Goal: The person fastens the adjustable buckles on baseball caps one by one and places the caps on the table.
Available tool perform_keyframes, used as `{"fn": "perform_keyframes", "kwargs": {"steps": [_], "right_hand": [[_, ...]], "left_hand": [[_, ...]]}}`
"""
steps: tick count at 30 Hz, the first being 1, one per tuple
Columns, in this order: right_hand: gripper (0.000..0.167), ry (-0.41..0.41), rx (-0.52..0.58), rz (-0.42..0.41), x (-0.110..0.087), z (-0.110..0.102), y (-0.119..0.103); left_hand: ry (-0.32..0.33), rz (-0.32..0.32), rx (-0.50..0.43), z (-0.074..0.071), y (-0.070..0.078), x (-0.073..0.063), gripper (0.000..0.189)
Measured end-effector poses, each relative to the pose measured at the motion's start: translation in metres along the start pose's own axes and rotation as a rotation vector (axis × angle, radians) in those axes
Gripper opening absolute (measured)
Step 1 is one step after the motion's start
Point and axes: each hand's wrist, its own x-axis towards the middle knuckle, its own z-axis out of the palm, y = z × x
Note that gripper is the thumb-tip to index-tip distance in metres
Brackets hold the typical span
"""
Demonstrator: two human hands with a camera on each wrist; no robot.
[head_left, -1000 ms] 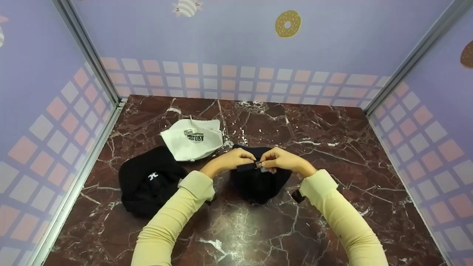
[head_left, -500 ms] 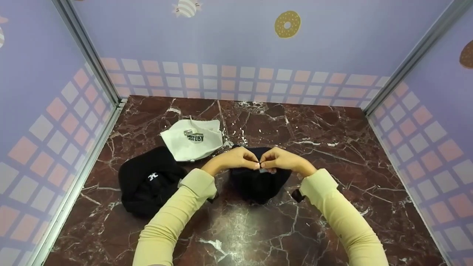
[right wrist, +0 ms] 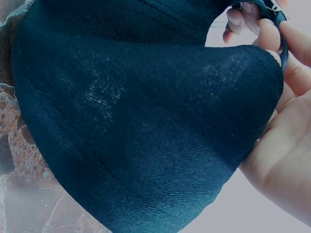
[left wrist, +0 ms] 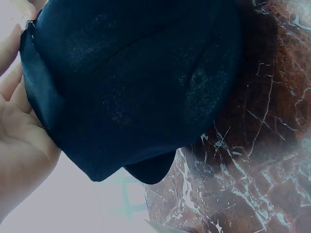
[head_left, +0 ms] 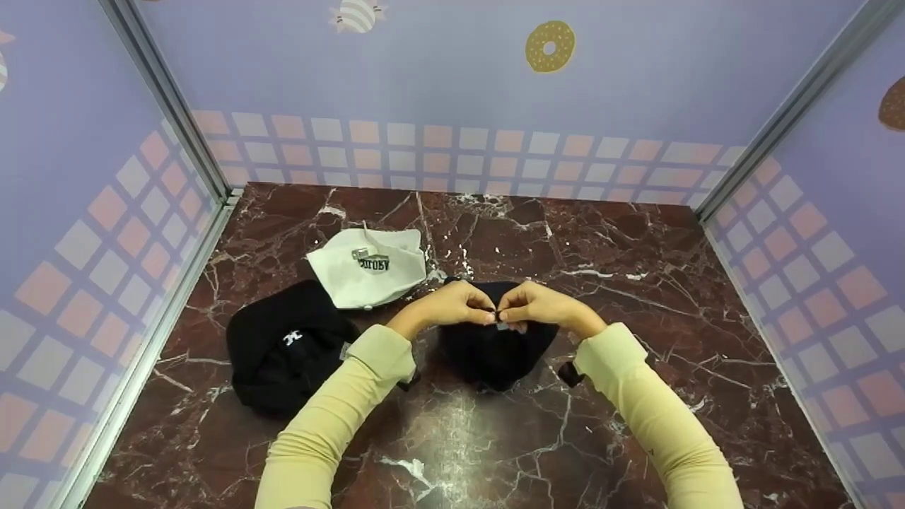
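A dark cap [head_left: 498, 360] sits on the marble-patterned tabletop in the head view, its strap side up. My left hand [head_left: 452, 304] pinches the cap's strap from the left, thumb and forefinger close together. From the other side my right hand [head_left: 541, 305] pinches the strap, the two hands' fingertips almost meeting over it. The right wrist view shows the strap [right wrist: 285, 46] looped between the fingers, with a small metal piece [right wrist: 276, 7] on it. In the left wrist view the cap's side panel [left wrist: 131, 92] fills much of the picture. The strap is mostly behind the fingers in the head view.
A black cap [head_left: 283, 360] with a small white logo lies to the left, partly beside the left sleeve [head_left: 329, 424]. Behind it a white cap [head_left: 353, 283] with dark lettering lies inside up. Patterned panels [head_left: 452, 85] enclose the tabletop [head_left: 636, 268] at back and sides.
The left hand has moved slightly right along the strap, bringing its fingertips up against the right hand's and covering the strap and clasp seen earlier. The cap and the right hand have hardly moved.
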Motion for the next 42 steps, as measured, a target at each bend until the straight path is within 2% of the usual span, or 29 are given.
{"fn": "perform_keyframes", "kwargs": {"steps": [6, 14, 18, 25, 32, 36, 42], "right_hand": [[0.02, 0.009, 0.014, 0.033, 0.0, 0.0, 0.001], [0.02, 0.02, 0.018, 0.044, -0.002, -0.001, 0.002], [0.023, 0.034, -0.065, 0.072, -0.004, -0.003, 0.003], [0.051, -0.024, -0.284, 0.21, -0.007, -0.005, 0.001], [0.052, -0.075, -0.332, 0.213, -0.006, -0.004, 0.003], [0.055, -0.117, -0.286, 0.179, -0.005, -0.005, 0.007], [0.055, -0.22, -0.005, 0.102, -0.005, -0.007, 0.017]], "left_hand": [[0.058, 0.018, 0.048, 0.003, -0.002, 0.001, 0.021], [0.055, -0.01, 0.045, 0.003, -0.002, 0.001, 0.021], [0.061, -0.029, 0.059, 0.002, -0.002, 0.001, 0.023], [0.072, -0.05, 0.055, 0.001, -0.005, -0.001, 0.023], [0.068, -0.053, 0.008, 0.002, -0.01, -0.001, 0.025], [0.051, -0.042, 0.009, 0.003, -0.012, -0.001, 0.026], [0.026, -0.04, 0.011, 0.003, -0.014, -0.003, 0.025]]}}
